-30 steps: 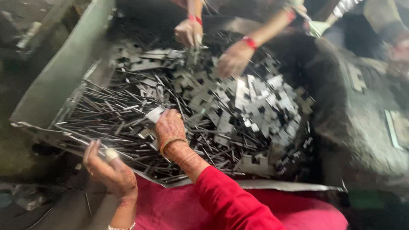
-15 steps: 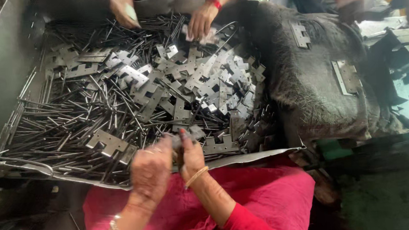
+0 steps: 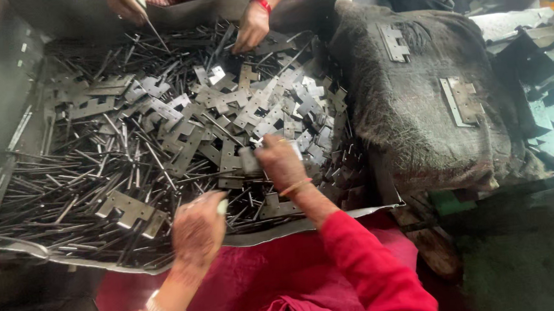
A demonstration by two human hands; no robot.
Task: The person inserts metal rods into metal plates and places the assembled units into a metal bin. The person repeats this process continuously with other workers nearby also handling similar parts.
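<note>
My right hand (image 3: 282, 163) reaches over the front of a big sheet-metal tray (image 3: 5, 108) and grips a flat grey hinge leaf (image 3: 248, 160) just above the heap. My left hand (image 3: 198, 234) hovers at the tray's near rim with its fingers curled in; blur hides whether anything lies in it. The tray holds a heap of hinge leaves (image 3: 179, 126) in the middle and back. Several thin metal pins (image 3: 55, 201) lie along the left and front. A red sleeve covers my right arm, and bangles circle my left wrist.
Across the tray another person's hands work: one (image 3: 253, 25) rests on the pile, the other (image 3: 123, 1) holds a thin pin. To the right a dark sacking-covered mound (image 3: 409, 122) carries two assembled hinges (image 3: 393, 43) (image 3: 459, 99). Red cloth covers my lap.
My hands, together at the tray's near edge half a second ago, have parted. The right one has gone forward over the pile with a hinge leaf. The view has swung left and closer.
</note>
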